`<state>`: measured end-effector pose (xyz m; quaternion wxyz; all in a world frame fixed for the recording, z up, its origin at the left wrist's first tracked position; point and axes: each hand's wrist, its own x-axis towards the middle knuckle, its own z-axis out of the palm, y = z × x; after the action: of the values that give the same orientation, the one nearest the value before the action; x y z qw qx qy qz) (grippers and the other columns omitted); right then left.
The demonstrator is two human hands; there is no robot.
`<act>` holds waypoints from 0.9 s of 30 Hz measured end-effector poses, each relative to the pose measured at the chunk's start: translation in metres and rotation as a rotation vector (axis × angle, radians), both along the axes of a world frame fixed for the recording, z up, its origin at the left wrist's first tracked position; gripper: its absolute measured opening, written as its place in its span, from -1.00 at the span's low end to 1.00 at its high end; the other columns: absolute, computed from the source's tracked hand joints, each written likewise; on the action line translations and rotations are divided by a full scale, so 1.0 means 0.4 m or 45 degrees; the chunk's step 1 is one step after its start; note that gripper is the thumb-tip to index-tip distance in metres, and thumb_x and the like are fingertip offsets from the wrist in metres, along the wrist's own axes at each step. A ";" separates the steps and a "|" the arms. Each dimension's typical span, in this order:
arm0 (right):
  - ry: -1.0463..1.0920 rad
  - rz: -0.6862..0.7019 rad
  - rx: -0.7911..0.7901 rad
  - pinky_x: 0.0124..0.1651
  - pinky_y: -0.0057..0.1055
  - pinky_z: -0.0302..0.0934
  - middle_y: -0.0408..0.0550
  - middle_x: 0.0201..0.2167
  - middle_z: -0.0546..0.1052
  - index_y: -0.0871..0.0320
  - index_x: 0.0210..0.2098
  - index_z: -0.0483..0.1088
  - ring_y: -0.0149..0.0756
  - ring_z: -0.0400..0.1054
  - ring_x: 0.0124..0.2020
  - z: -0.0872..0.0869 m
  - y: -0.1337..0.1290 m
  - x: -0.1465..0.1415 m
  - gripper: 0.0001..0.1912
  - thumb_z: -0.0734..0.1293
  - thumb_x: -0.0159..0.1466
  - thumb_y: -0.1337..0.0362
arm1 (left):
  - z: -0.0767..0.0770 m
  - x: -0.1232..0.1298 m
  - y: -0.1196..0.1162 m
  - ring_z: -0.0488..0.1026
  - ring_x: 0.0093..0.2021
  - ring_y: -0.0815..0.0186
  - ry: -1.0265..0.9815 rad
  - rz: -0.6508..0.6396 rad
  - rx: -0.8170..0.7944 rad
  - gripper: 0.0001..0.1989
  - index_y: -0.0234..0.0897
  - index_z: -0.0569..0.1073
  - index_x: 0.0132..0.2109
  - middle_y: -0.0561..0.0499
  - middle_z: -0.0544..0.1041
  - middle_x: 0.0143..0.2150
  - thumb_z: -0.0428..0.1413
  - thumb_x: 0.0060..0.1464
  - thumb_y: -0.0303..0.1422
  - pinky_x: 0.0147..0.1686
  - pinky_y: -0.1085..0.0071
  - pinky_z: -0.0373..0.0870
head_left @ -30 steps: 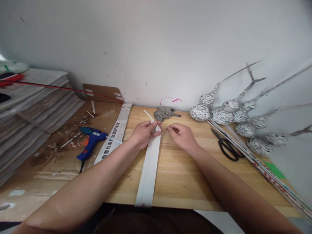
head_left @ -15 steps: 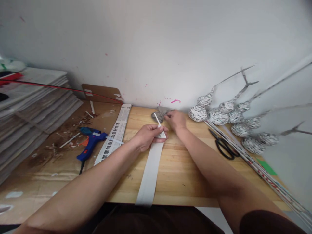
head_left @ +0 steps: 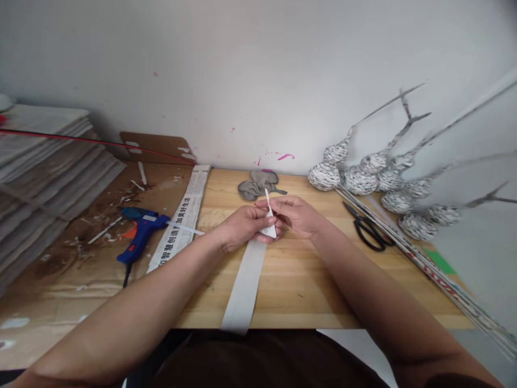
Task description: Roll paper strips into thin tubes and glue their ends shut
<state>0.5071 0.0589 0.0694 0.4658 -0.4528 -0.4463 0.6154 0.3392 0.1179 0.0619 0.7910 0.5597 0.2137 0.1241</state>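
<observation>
A long white paper strip (head_left: 244, 288) runs from the table's front edge up to my hands, its upper end rolled into a narrow pointed tube. My left hand (head_left: 244, 227) is closed on the folded part just under the tube, thumb on top. Beside it, my right hand (head_left: 297, 214) has its fingers pinched around the tube's base, partly hidden behind the paper. The thin tip stands up between both hands. Just behind them lies a crumpled grey cloth (head_left: 252, 187).
Left are a blue glue gun (head_left: 141, 237), a printed newspaper strip stack (head_left: 177, 226) and a tall paper pile (head_left: 52, 172). Black-handled scissors (head_left: 369, 231), long paper rods (head_left: 428, 269) and several woven gourd shapes (head_left: 325, 176) occupy the right side, against the wall.
My right hand has come back from the grey cloth to the rolled paper and now pinches it. My left hand keeps its hold. The view has shifted slightly.
</observation>
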 end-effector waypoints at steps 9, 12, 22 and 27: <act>0.009 -0.113 -0.053 -0.66 -0.53 0.13 -0.18 -0.63 0.41 0.24 -0.24 0.50 -0.49 0.23 -0.70 -0.013 -0.005 -0.001 -0.68 0.39 0.17 0.10 | -0.011 0.007 -0.013 0.49 -0.25 0.26 0.050 -0.032 0.008 -0.71 -0.39 0.59 -0.29 -0.15 0.57 -0.28 0.29 -0.08 -0.21 -0.21 0.35 0.44; 0.020 -0.099 -0.046 -0.67 -0.54 0.09 -0.18 -0.65 0.40 0.25 -0.26 0.50 -0.49 0.24 -0.71 -0.011 -0.006 -0.003 -0.68 0.39 0.17 0.10 | -0.015 0.005 -0.013 0.49 -0.23 0.26 0.057 -0.070 -0.011 -0.71 -0.37 0.60 -0.26 -0.14 0.58 -0.25 0.28 -0.05 -0.21 -0.19 0.34 0.44; -0.014 -0.159 -0.043 -0.66 -0.58 -0.01 -0.24 -0.71 0.33 0.26 -0.34 0.53 -0.56 0.14 -0.70 -0.008 -0.003 0.002 -0.68 0.44 0.10 0.09 | -0.001 0.005 -0.023 0.50 -0.12 0.21 0.137 -0.096 0.066 -0.70 -0.32 0.60 -0.21 -0.16 0.59 -0.20 0.24 -0.01 -0.19 -0.12 0.31 0.44; -0.008 -0.189 -0.067 -0.67 -0.57 -0.01 -0.22 -0.70 0.36 0.26 -0.39 0.52 -0.55 0.13 -0.70 -0.005 -0.004 0.001 -0.70 0.46 0.06 0.11 | 0.005 0.002 -0.026 0.48 -0.05 0.17 0.093 -0.148 0.115 -0.70 -0.32 0.60 -0.19 -0.18 0.59 -0.17 0.21 0.02 -0.19 -0.12 0.31 0.44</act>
<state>0.5076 0.0572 0.0672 0.4967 -0.4986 -0.3966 0.5895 0.3402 0.1074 0.0637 0.7625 0.6105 0.2036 0.0670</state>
